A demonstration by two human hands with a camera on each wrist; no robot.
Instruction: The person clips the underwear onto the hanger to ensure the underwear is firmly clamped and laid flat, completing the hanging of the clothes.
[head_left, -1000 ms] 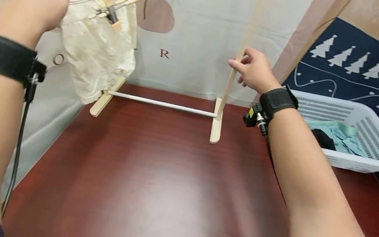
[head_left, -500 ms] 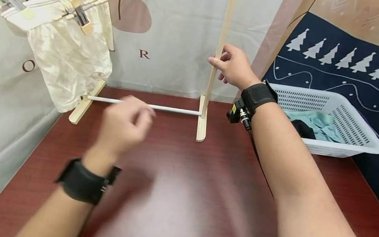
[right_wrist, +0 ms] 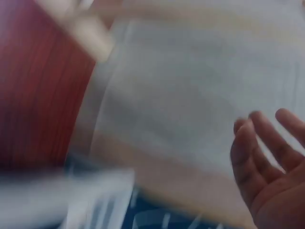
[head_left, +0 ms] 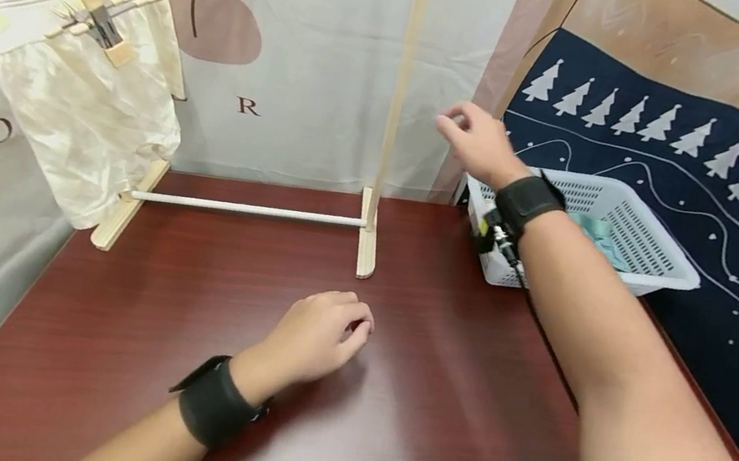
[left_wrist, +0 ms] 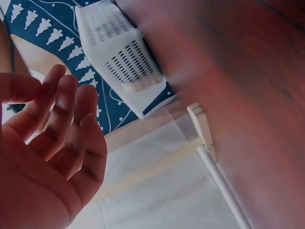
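The wooden drying rack (head_left: 385, 143) stands at the back of the dark red table (head_left: 379, 430). Its tall post points straight up, and its white bottom rod (head_left: 247, 208) runs side to side. The right hand (head_left: 477, 142) is up in the air just to the right of the post, not touching it, fingers loose and holding nothing. It is the nearer hand. The left hand (head_left: 317, 337) rests low on the table in front of the rack, fingers softly curled, holding nothing. A white basket (head_left: 633, 252) sits to the right.

Home laundry corner: drying rack (head_left: 385, 143), basket (head_left: 608, 223)
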